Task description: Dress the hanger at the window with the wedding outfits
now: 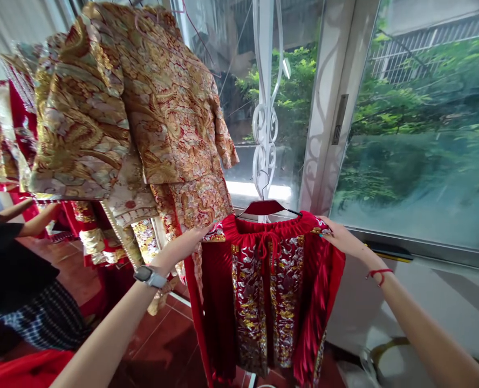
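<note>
- Left hand point(193, 240): fingers closed on one end of the red skirt's point(247, 293) waistband, though their grip is partly hidden; the cloth there looks thick, probably a firm place to hold.
- Between both hands' fingers: the skirt hangs below a hanger point(264, 207). It looks soft and likely fairly weighty, with stiffer embroidered panels; the shiny pleats may slip, so the waistband seems the safer hold.
- Right hand point(342, 237): fingers pinching the waistband's other end, thumb in front.
- Well left of the left fingers: a person point(16, 269), cut off by the edge.
- Above the left fingers: a gold jacket point(175, 108), hiding part of the clothes behind.
- Below the fingers: the skirt's lower edge is partly cut off; its back is hidden.
- Above, between the fingers: whether the hook catches the white metalwork point(265, 124) is unclear.
</note>
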The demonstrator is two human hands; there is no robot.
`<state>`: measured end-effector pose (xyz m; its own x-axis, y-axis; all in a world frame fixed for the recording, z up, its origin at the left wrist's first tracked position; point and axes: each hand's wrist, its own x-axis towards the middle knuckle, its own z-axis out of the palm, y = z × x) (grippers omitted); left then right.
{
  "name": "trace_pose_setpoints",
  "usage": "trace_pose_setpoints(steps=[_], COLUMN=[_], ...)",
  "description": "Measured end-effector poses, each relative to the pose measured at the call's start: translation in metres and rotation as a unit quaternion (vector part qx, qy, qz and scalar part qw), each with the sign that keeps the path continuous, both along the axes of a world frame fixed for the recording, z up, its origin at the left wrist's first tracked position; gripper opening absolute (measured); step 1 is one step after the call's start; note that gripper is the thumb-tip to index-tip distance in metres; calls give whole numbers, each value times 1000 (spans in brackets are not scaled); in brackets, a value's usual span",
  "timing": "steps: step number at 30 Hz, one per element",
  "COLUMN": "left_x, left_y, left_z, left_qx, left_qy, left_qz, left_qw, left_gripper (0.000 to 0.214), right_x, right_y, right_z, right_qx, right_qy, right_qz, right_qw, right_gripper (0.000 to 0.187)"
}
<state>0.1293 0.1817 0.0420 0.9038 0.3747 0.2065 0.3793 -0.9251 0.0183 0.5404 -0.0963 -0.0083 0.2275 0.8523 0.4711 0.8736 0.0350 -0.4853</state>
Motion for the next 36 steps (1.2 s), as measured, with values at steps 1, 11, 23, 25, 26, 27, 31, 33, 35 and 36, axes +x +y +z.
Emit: trace_pose_setpoints(steps=[1,11,23,25,26,27,31,33,35,36], left_x=[-2,17,16,13,11,10,2,1,5,8], left_y=[-2,-17,-18,-17,-16,-16,-12,-9,-3,0], left_z=[2,-38,-30,-24,-21,-17,-10,-14,-24,-30], left_qx=[9,-49,-36,-27,-24,-19,18,23,4,-14], left_qy=[5,-199,-78,-39,-18,-1,-10,-42,-97,-132], left_qz=[-2,104,107,93,94,98,112,111,129,140], left_qw=[1000,973,991,994,995,995,994,993,987,981], left_gripper=[81,75,90,89,88,88,88,87,86,85], right_x=[-1,-12,-5,-2,0,2,10,10,9,7], right_y=[-1,14,10,9,8,8,10,14,18,19], right_z=[1,-23,-22,-21,-19,-17,-12,-14,-19,-22], right_qx=[-5,21,54,62,64,62,24,22,35,40], right_qy=[5,49,54,52,49,45,36,47,73,86], right_qz=[2,12,-37,-45,-52,-59,-49,-42,-48,-49], right_qw=[1000,999,996,996,995,995,998,998,996,994], right_gripper=[50,59,55,56,54,51,37,39,42,43])
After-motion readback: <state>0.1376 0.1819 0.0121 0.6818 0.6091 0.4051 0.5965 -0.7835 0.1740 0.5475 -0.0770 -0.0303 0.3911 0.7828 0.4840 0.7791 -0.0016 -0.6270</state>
